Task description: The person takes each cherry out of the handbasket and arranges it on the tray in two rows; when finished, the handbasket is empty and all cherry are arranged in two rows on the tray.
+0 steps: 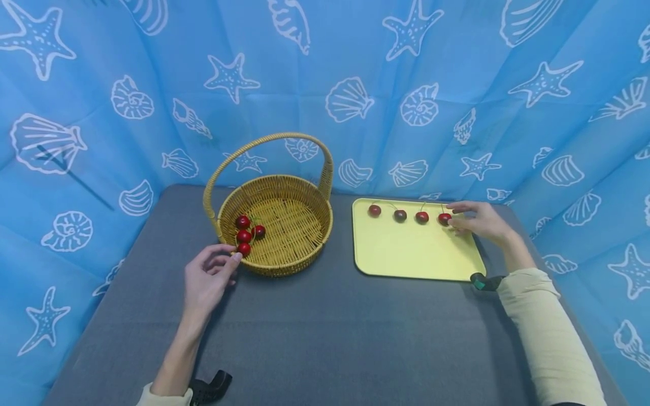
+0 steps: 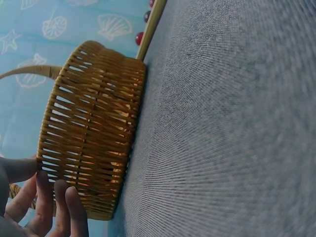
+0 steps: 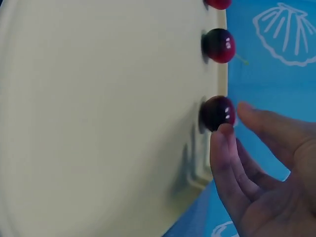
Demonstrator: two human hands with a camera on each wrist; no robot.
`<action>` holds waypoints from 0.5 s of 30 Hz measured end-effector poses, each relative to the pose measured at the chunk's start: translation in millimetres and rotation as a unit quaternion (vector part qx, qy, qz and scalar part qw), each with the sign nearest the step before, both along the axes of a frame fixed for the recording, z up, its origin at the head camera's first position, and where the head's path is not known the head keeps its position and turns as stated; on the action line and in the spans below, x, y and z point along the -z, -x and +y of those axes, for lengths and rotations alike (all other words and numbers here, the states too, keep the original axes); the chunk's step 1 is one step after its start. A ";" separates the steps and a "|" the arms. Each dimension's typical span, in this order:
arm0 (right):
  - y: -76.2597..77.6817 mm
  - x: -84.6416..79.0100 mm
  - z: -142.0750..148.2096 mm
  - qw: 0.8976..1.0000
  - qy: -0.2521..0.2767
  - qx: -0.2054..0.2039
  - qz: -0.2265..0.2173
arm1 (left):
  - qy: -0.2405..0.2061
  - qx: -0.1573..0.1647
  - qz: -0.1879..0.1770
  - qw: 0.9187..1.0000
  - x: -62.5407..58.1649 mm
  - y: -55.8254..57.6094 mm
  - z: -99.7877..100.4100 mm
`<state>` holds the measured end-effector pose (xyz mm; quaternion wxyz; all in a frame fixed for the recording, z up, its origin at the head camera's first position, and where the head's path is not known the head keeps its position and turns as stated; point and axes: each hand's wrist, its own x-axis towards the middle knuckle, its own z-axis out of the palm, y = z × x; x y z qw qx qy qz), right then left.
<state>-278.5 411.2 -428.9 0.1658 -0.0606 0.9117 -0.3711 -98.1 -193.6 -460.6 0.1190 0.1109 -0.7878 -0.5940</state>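
My left hand [image 1: 207,277] pinches the near left rim of a round wicker basket [image 1: 304,260] with a tall arched handle [image 1: 276,136]. In the left wrist view, fingertips [image 2: 43,178] meet the basket's woven side [image 2: 94,123]. Several dark red cherries [image 1: 244,236] lie together inside it, by the left wall. Over at the yellow tray [image 1: 406,254], my right hand [image 1: 479,221] has its thumb and fingers around the rightmost cherry [image 3: 217,113]. One fingertip touches or nearly touches this cherry; a small gap shows at another. The cherry sits on the tray.
More cherries [image 1: 400,216] stand in a row along the tray's far edge, some with stems up. A grey cloth [image 1: 325,338] covers the table. Blue curtains [image 1: 304,67] with white shells and starfish hang behind and at both sides.
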 end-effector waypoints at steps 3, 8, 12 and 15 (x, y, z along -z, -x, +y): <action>-1.7 -8.2 -3.2 1.000 -0.021 0.000 0.004 | -0.001 0.003 0.001 1.000 0.0 -0.3 -0.5; -4.9 -21.4 -17.1 1.000 0.010 -0.009 0.008 | -0.004 0.005 0.001 1.000 0.1 -1.4 -0.9; -9.7 -34.5 -37.3 0.998 0.046 -0.030 0.022 | -0.007 0.007 -0.001 1.000 -0.3 -2.0 -0.9; -12.6 -43.9 -54.9 0.997 0.054 -0.042 0.030 | -0.009 0.006 0.000 1.000 -0.5 -2.3 -0.6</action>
